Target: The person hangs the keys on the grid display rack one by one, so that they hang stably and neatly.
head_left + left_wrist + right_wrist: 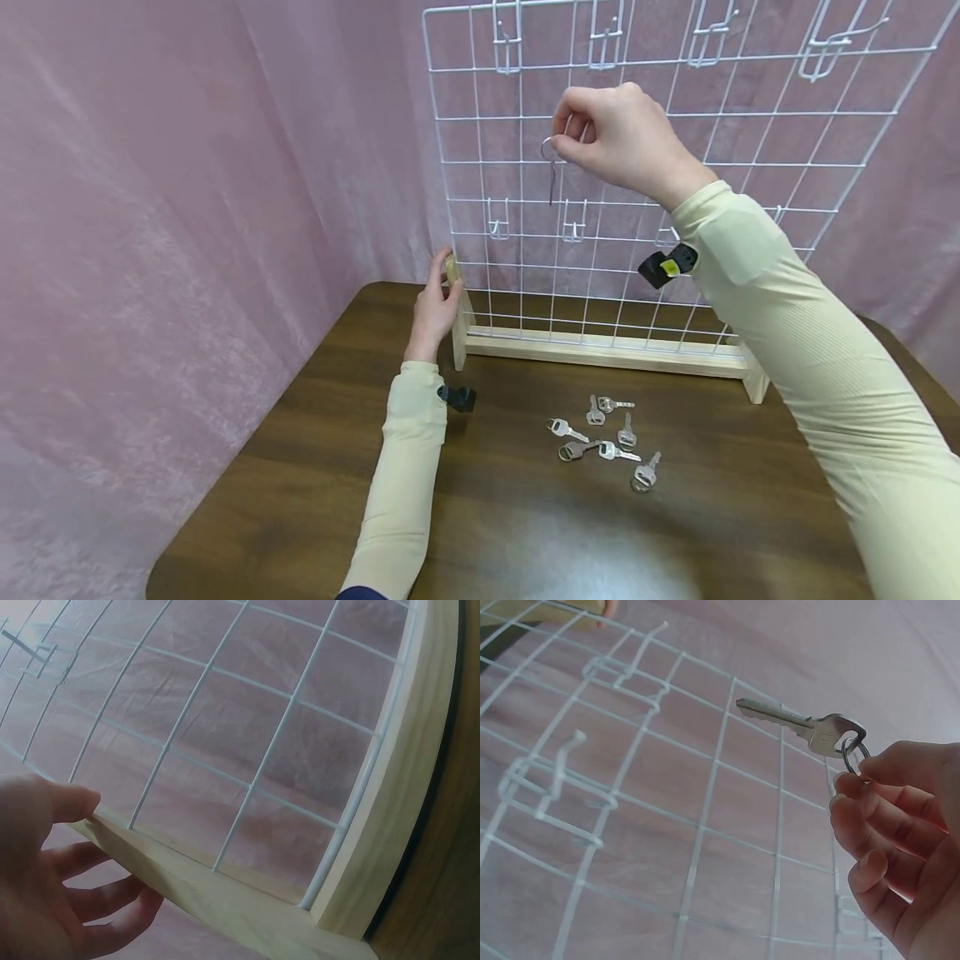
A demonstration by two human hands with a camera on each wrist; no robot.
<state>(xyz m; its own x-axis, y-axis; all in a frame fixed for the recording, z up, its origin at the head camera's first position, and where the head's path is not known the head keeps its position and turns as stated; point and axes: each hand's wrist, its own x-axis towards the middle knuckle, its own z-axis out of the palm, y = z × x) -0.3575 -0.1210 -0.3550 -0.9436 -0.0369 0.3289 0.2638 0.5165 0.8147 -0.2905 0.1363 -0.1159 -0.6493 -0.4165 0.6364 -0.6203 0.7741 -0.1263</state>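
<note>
My right hand (pixel 622 137) pinches a metal key ring (pixel 847 759) between thumb and forefinger, and one silver key (pixel 825 736) hangs from it. In the head view this key (pixel 552 183) dangles in front of the white wire grid rack (pixel 487 118), between its upper and lower hooks. My left hand (pixel 435 312) grips the wooden end post (pixel 459 337) at the rack's left side. The left wrist view shows the thumb on one side of this post (pixel 180 881) and the fingers on the other. Several loose keys (pixel 617 452) lie on the table before the rack.
White hooks (pixel 605 37) line the upper grid, and smaller hooks (pixel 573 232) sit in a lower row. A wooden base bar (pixel 600 348) runs along the bottom of the rack on the brown table (pixel 300 467). Pink cloth (pixel 187 208) hangs behind.
</note>
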